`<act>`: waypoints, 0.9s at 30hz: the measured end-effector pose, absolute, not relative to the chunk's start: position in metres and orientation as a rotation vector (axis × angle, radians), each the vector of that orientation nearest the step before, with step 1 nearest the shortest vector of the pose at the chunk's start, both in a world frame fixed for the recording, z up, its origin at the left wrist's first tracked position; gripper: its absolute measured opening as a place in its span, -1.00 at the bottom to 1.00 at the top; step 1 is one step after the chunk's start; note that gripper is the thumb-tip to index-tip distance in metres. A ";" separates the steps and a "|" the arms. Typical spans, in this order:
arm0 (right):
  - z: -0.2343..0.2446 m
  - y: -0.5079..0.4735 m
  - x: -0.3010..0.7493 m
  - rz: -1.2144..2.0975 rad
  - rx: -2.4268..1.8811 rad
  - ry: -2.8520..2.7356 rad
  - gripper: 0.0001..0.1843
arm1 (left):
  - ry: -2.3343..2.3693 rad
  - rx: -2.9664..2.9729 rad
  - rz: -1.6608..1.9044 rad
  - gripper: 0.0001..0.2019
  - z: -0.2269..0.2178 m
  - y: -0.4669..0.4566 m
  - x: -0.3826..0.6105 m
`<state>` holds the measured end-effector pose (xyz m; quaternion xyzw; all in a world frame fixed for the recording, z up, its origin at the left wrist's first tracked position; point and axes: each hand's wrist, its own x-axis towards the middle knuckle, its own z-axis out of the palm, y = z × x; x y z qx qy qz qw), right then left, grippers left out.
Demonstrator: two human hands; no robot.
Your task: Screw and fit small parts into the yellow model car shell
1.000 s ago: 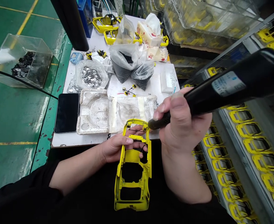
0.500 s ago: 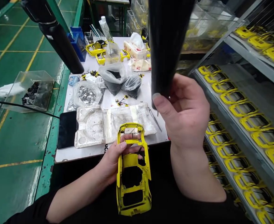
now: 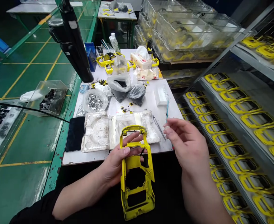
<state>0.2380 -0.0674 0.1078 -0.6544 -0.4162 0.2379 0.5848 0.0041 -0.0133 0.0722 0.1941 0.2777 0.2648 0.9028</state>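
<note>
My left hand is shut on a yellow plastic frame, its fingers curled through the upper opening, with thin black wires on the frame. My right hand hovers to the right of the frame, fingers apart and holding nothing. The nearest thing to it is a pair of metal tweezers lying on the table's edge area beside a white foam mould. A black electric screwdriver hangs upright above the far left of the table, well away from both hands.
A white worktable holds a phone, bags of black parts and silver pieces, and a tissue box. Shelves of yellow frames stand on the right. An acrylic box sits left, over a green floor.
The black screwdriver has left my right hand and swung up to the far left. My right hand has opened and dropped lower. The head view has tilted up, and the frame stays in my left hand.
</note>
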 end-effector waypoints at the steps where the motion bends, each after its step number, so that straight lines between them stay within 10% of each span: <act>1: 0.109 -0.071 0.237 0.562 -1.557 -1.003 -0.67 | 0.572 0.404 0.563 -0.28 0.074 -0.012 0.004; 11: 0.113 -0.078 0.185 0.774 -1.701 -1.751 0.15 | 0.546 0.594 0.906 -0.22 0.097 -0.001 0.002; 18: 0.128 -0.042 0.183 0.565 -1.583 -1.989 0.05 | 0.742 1.041 1.243 0.30 0.097 0.000 -0.042; 24: 0.116 -0.005 0.210 0.407 -1.497 -2.289 0.01 | 1.239 1.910 1.482 -0.62 0.063 0.016 -0.100; 27: 0.106 0.009 0.209 0.443 -1.480 -2.361 -0.02 | 1.255 2.265 1.397 -0.72 0.049 0.029 -0.108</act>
